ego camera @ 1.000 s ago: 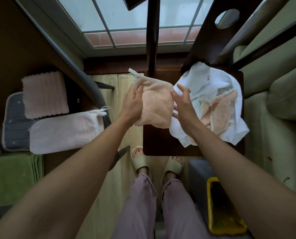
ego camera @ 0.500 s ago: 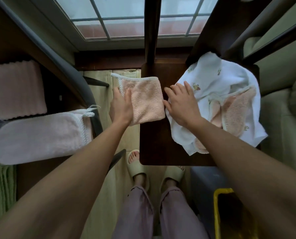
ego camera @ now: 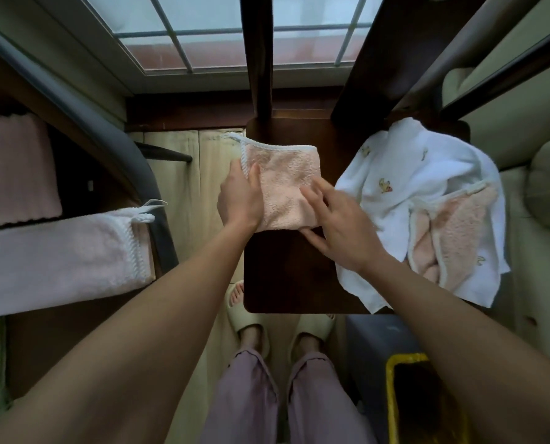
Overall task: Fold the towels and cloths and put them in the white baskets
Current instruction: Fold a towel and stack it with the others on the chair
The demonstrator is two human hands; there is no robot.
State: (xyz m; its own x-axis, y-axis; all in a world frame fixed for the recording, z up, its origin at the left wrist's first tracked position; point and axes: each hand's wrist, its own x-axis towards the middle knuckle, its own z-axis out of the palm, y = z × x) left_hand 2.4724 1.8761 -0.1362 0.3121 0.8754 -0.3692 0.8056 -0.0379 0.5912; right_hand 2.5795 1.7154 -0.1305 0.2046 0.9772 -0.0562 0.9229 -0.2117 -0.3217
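Nearest, a yellow bin [ego camera: 392, 408] was seen by the feet, its inside too dark to judge. Farther on, the peach cloth [ego camera: 283, 187] lay folded on the dark stool [ego camera: 286, 274], its left edge gripped by the left hand [ego camera: 240, 200], its near right corner pinched by the right hand [ego camera: 337, 225]. Edges were best squared before lifting. Beyond, a white towel [ego camera: 405, 181] was heaped unfolded; no white baskets were seen.

No readable text, labels or numbers — none anywhere.

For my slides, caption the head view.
Both hands fold a peach cloth on a dark wooden table.
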